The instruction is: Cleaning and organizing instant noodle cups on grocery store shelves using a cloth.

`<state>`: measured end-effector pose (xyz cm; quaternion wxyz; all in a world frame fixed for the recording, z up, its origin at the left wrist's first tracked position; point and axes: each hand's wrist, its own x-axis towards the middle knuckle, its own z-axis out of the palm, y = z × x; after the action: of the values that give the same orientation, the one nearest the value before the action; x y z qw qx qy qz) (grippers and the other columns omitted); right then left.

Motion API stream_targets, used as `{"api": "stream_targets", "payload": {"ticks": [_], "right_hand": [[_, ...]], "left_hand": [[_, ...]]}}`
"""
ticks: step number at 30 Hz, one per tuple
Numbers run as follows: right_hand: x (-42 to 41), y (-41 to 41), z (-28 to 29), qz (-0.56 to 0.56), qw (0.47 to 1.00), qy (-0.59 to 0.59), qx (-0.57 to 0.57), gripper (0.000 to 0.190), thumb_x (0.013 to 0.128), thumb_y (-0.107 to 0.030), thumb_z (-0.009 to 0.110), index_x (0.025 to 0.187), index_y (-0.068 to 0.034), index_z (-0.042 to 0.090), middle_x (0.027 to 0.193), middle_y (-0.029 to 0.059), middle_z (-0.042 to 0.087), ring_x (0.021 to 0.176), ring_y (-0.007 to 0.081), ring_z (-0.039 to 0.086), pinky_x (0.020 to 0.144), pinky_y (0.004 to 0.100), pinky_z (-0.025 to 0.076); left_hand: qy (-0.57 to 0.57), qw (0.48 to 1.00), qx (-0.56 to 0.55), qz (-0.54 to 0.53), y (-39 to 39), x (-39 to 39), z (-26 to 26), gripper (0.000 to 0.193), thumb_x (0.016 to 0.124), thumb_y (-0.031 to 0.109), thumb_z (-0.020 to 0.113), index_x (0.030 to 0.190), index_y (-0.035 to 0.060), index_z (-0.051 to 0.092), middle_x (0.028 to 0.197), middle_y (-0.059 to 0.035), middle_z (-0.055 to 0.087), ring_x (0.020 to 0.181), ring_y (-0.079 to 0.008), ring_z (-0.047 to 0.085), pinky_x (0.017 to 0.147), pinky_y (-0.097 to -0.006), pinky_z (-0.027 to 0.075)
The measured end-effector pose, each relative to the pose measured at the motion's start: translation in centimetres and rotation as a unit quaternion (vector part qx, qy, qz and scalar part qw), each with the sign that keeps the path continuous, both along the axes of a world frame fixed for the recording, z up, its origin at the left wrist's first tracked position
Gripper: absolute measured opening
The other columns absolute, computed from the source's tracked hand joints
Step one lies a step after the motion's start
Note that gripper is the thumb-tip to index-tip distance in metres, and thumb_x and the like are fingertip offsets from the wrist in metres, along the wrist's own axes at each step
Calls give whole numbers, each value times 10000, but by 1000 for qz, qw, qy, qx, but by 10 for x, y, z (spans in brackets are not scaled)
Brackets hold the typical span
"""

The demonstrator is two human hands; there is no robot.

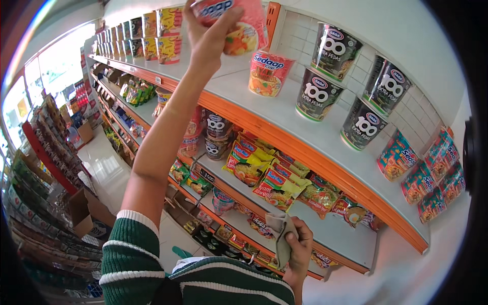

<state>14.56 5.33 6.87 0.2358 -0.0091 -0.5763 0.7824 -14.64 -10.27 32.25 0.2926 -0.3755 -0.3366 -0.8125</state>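
My left hand (pixel 209 44) is raised over the top shelf (pixel 228 82), gripping a pink Sedaap instant noodle cup (pixel 248 36) whose upper part is cut off by the frame. A matching pink noodle cup (pixel 271 74) stands upright on that shelf, just below and right of the held one. Low in front of my body, my right hand (pixel 300 240) holds a folded grey cloth (pixel 281 238). Black GAGA noodle cups (pixel 319 94) stand in two stacks to the right of the pink cup.
Yellow noodle cups (pixel 168 49) and others line the shelf's far left. Teal Sedaap packets (pixel 419 181) sit at its right end. An orange shelf edge (pixel 305 145) overhangs lower shelves with noodle packets (pixel 248 160). Behind, left, are an open cardboard box (pixel 89 213) and a snack rack (pixel 49 145).
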Motion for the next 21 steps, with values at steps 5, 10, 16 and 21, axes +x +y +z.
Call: {"api": "stream_targets", "payload": {"ticks": [5, 10, 16, 21], "right_hand": [[9, -1, -1, -41, 999, 19, -22, 215, 802, -49, 617, 997, 21, 560, 925, 37, 576, 870, 111, 541, 778, 239, 421], [22, 8, -12, -78, 996, -32, 7, 217, 811, -77, 626, 996, 17, 562, 898, 38, 593, 816, 100, 540, 744, 218, 415], [41, 30, -20, -142, 988, -6, 56, 253, 793, -116, 648, 988, 22, 565, 917, 37, 570, 846, 110, 526, 765, 241, 415], [60, 56, -23, -240, 966, 96, -5, 415, 778, -179, 692, 1105, 10, 519, 1056, 78, 556, 903, 170, 547, 818, 311, 450]], "left_hand": [[242, 950, -23, -196, 21, -79, 33, 920, 759, 98, 729, 1419, 50, 89, 971, -104, 579, 768, -140, 612, 607, -253, 521], [29, 987, -155, 43, 57, -76, 46, 917, 675, 156, 795, 1355, -46, 214, 870, -66, 596, 712, -124, 596, 665, -256, 527], [19, 978, -207, -14, 72, -89, 35, 1099, 622, 229, 828, 1365, -122, 100, 1043, -183, 575, 860, -179, 618, 735, -311, 531], [31, 978, -202, -38, 80, -88, 25, 1049, 643, 208, 815, 1358, -116, 119, 1038, -183, 571, 862, -179, 617, 719, -304, 533]]}}
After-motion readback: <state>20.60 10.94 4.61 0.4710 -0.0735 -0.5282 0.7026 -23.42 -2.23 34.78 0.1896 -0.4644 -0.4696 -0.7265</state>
